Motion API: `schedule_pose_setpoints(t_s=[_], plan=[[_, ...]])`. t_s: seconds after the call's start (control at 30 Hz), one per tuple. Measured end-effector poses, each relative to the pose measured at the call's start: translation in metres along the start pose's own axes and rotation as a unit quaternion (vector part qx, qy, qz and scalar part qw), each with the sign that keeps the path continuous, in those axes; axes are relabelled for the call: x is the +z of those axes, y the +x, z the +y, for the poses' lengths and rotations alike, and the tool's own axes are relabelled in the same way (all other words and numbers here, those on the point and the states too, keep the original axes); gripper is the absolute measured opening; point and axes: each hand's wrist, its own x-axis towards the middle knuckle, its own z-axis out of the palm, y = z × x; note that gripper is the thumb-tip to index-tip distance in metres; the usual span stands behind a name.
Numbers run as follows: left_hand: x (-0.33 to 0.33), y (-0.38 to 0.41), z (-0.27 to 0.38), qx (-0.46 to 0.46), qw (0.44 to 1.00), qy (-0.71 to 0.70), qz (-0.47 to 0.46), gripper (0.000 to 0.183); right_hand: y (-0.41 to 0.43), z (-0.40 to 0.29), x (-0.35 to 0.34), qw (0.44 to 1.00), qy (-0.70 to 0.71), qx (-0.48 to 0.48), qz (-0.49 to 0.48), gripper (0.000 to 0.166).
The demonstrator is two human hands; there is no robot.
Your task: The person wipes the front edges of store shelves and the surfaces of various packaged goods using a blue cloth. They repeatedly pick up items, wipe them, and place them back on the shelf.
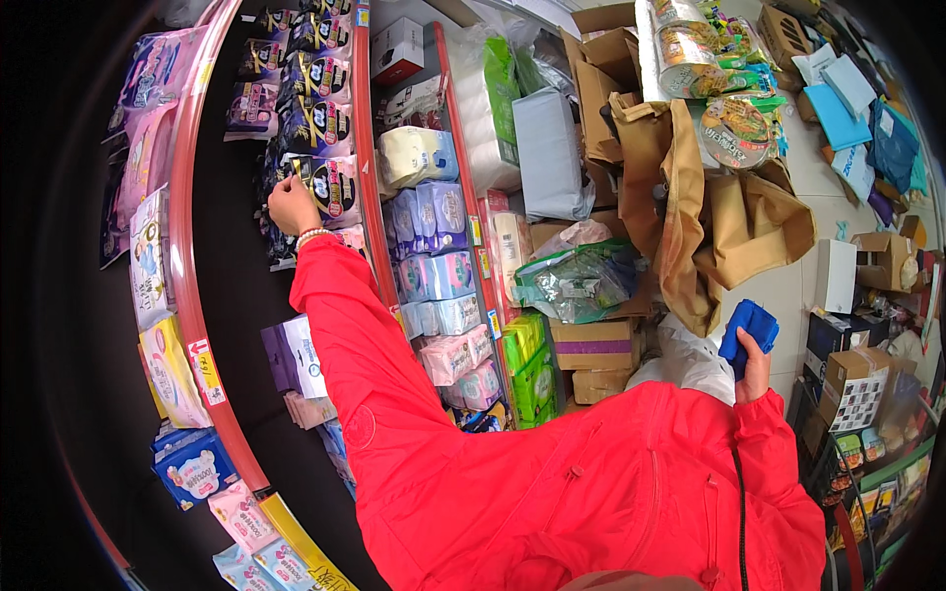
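Observation:
My left hand (293, 207), with a beaded bracelet at the wrist, reaches onto a dark shelf. Its fingertips touch the edge of a black and pink plastic packet (329, 189), one of a row of similar packets; whether they grip it cannot be told. Further up the same row lie more black packets (318, 125). On the other side, my right hand (754, 366) holds a folded blue cloth (748, 336) in front of my body, above pale trousers.
Red-edged shelves (384, 244) hold purple, blue and pink packs (437, 214). A brown apron-like cloth (665, 199) hangs over cardboard boxes (595, 343). Instant noodle bowls (735, 133) stand at the top right. Boxes and bags (857, 377) crowd the right side of the tiled floor.

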Motion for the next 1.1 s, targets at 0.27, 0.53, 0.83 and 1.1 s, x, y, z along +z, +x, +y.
schedule_pose_setpoints(t_s=[0.27, 0.53, 0.83, 1.1], plan=[[-0.013, -0.008, 0.010, 0.040, 0.999, 0.032, 0.015, 0.021, 0.004, 0.005, -0.003, 1.000, -0.007, 0.000, 0.009, 0.031], [-0.018, 0.001, -0.002, 0.097, 0.995, 0.026, -0.027, 0.022, 0.008, 0.006, 0.001, 1.000, -0.005, 0.016, 0.004, 0.032], [-0.067, -0.019, 0.012, 0.148, 0.989, -0.010, 0.011, 0.022, -0.004, -0.011, 0.024, 0.999, -0.023, -0.004, -0.045, 0.031], [-0.155, -0.082, 0.027, 0.241, 0.948, -0.127, -0.162, 0.020, -0.005, -0.018, 0.047, 0.991, -0.061, -0.043, -0.114, 0.033]])
